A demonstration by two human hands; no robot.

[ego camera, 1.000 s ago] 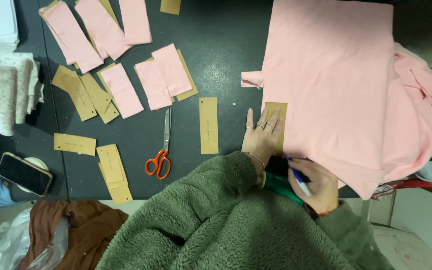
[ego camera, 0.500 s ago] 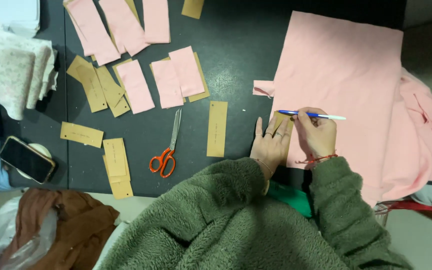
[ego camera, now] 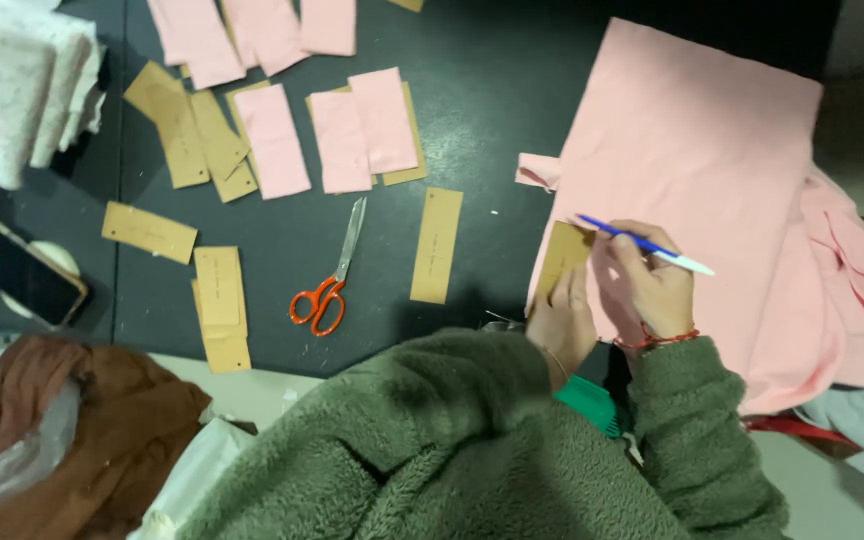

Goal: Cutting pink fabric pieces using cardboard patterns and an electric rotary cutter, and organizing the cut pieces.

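Down on the dark desk (ego camera: 492, 150), the left hand (ego camera: 564, 325) lies flat, fingers together, pressing a tan cardboard rectangle template (ego camera: 564, 258) onto the near-left corner of the big pink fabric sheet (ego camera: 692, 170). The right hand (ego camera: 650, 285) is just beside it, its grip pinched around a blue pen with a white cap end (ego camera: 647, 245), and the pen's blue tip sits right at the template's upper right corner, on the fabric. So the template is on the cloth, pinned by the palm, with the pen touching its edge.

How far along? Judging from what lies around, a good share looks done: cut pink fabric rectangles (ego camera: 344, 140) lie in a row at the upper left of the desk, several resting on matching cardboard pieces, with more pink strips at the top edge. Loose tan cardboard strips (ego camera: 437, 245) are scattered across the middle and left. The orange-handled scissors (ego camera: 332, 275) lie untouched and closed, well apart from both hands. The large sheet has most of its area uncut, so plenty appears left.

At the far left edge sits a black smartphone (ego camera: 22, 275), with a brown garment (ego camera: 72, 420) below it and a white fleecy bundle (ego camera: 12, 80) above.
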